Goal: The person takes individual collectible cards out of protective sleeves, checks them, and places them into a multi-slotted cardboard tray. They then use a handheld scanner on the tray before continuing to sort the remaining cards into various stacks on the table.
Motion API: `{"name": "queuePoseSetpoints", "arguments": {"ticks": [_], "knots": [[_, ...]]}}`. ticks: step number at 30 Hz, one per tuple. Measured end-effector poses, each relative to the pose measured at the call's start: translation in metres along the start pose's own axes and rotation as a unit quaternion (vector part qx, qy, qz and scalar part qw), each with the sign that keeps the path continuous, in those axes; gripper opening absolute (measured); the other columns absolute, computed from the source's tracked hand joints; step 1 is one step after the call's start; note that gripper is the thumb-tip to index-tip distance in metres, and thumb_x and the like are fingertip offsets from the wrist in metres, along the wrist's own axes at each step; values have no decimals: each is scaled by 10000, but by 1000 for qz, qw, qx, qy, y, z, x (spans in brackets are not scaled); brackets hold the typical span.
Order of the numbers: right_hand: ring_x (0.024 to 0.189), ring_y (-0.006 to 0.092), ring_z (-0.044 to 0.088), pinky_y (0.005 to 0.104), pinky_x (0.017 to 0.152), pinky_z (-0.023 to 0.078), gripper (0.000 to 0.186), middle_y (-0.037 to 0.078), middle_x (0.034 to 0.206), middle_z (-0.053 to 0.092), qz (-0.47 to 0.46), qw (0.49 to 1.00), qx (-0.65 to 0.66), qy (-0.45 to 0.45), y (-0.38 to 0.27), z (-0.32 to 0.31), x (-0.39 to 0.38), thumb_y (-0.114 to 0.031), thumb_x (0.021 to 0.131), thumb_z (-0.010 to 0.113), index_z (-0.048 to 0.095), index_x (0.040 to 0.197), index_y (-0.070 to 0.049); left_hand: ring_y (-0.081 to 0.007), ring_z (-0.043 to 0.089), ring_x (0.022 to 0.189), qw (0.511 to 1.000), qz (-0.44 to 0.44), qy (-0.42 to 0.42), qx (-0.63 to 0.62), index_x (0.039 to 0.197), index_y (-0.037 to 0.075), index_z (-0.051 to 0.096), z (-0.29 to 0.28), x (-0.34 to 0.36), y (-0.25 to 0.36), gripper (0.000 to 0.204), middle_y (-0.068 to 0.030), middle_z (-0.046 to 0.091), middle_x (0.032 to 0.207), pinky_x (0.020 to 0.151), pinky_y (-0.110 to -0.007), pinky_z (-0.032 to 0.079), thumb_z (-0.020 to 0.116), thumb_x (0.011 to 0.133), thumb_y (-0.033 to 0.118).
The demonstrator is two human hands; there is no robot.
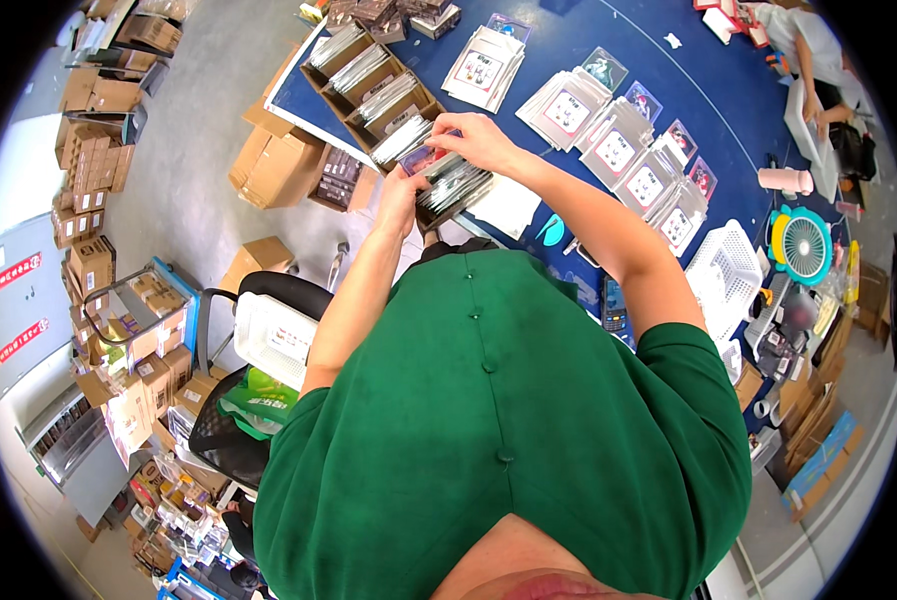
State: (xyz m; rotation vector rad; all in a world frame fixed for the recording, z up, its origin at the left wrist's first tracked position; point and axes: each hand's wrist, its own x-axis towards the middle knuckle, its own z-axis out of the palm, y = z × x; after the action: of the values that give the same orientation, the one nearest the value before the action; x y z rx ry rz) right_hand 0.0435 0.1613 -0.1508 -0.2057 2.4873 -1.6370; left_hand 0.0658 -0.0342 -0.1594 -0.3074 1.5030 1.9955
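At the near end of a long cardboard box (338,90) with compartments of upright white cards and envelopes, both my hands grip a small purple-and-red picture card (420,158) in a clear sleeve. My left hand (404,194) pinches it from the lower left, and my right hand (471,141) holds it from the upper right with curled fingers. Just below them stands a packed row of sleeved cards (455,185). A white sheet (506,207) lies right of the box.
Stacks of white packets (568,105) with picture cards lie on the blue table (693,90), near a white basket (725,270) and a fan (803,243). A co-worker's arm (808,70) shows at right. Cartons (273,160) and a chair (218,430) are at left.
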Motion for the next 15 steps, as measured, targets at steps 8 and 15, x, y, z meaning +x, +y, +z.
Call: {"name": "queuePoseSetpoints", "arguments": {"ticks": [8,15], "knots": [[787,197,696,329,706,509,243,51,834,727,25,997,66,-28,3,-4,-6,-328,894,683,695,925,-88,-189,564,1169,996,-11,7,-84,1291,-6,563,4,-4,-2,476,-90,618,1269,1033,-325,407,525,816,-7],[784,294,663,387,705,492,267,106,827,694,10,1000,26,-12,8,3,-21,-358,885,665,684,935,-96,-227,576,1226,999,-42,-23,-14,1390,-4,497,5,-6,-4,658,-142,591,1319,1055,-340,442,445,760,-185]]}}
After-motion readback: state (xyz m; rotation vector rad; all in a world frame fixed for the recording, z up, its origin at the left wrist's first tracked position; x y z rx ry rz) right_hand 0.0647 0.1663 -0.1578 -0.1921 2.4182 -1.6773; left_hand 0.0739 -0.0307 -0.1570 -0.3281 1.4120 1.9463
